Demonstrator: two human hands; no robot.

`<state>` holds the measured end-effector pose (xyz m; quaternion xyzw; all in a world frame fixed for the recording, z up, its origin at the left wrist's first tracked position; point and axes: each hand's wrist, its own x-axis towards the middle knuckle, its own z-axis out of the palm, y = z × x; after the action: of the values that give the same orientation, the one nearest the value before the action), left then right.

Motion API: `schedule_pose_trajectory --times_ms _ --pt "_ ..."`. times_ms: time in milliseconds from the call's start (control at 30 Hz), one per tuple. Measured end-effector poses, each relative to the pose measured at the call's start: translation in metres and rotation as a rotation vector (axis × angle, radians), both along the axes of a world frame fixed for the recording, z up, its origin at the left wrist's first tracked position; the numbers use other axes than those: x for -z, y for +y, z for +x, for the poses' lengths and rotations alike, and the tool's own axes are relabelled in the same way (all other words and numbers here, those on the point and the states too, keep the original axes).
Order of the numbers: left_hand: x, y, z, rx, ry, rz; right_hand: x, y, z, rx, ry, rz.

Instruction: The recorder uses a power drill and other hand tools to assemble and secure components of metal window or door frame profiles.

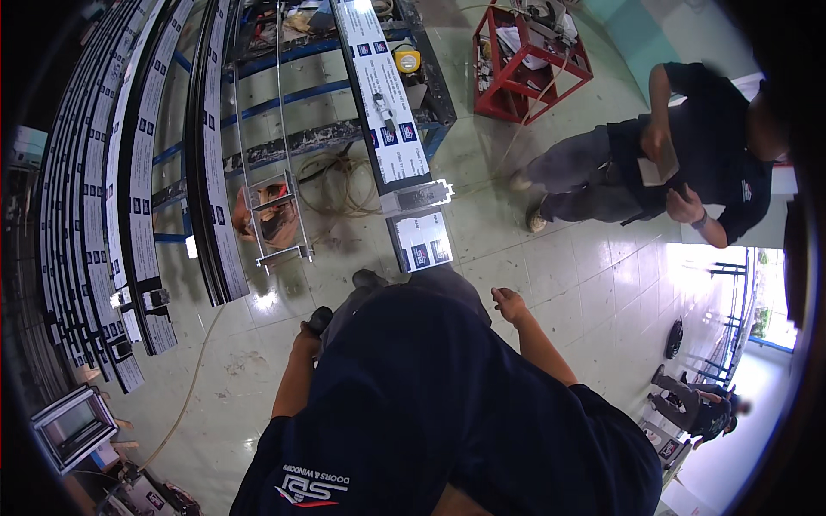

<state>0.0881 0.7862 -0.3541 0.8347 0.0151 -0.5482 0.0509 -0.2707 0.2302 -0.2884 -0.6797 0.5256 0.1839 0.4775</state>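
My left hand [306,340] is low beside my left leg, fingers curled at a dark rounded thing [320,321] whose kind I cannot make out. Out to the right of my body, my right hand [511,306] is closed with thumb and fingertips together; anything between them is too small to tell. In front of me a long profile [391,159] in white printed film lies on the blue-framed bench. Across its near part sits a grey metal block [418,198], and a small metal fitting [381,107] rests farther up. Neither hand touches the profile.
Several long film-wrapped profiles [146,172] lie at left, beside a thin metal frame [274,206]. A yellow tape measure [407,58] is on the bench [439,86]. A red cart [516,107] stands far right. A co-worker [705,155] holds a light block. Hoses [185,413] cross the floor.
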Motion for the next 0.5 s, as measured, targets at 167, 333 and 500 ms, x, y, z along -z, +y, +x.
schedule_pose_trajectory --times_ms 167,333,500 --pt "-0.007 -0.001 0.009 0.023 0.011 0.019 -0.006 0.001 0.010 -0.004 0.000 0.016" --pt "-0.018 -0.004 0.007 0.044 0.007 0.030 -0.002 0.002 0.003 -0.025 -0.010 0.005" --pt "0.010 0.006 -0.001 0.050 -0.025 0.007 -0.005 0.005 0.000 0.021 -0.009 0.014"
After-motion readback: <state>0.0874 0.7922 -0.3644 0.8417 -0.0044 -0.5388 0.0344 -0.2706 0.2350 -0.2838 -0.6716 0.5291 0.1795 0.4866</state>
